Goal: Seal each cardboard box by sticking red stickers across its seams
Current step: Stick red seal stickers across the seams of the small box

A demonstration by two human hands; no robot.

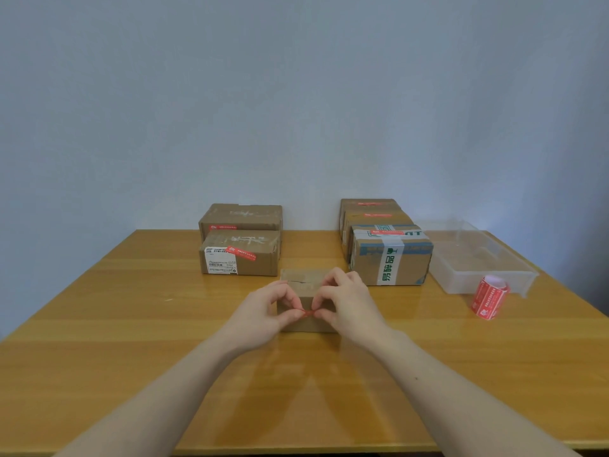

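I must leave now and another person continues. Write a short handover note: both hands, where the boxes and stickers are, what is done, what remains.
Left hand and right hand: each pinches one end of a red sticker, held over the near edge of the small box at table centre.
Sticker roll: right side, in front of the clear tray.
Done: two boxes back left and three boxes back right each show a red sticker.
Left: press this sticker across the small box's seam; no other sticker shows on it.

A plain pale blue-grey wall (296, 94) fills the upper half. Below it stands a wooden table (131, 341) (glossy, honey-coloured), its far edge touching the wall.
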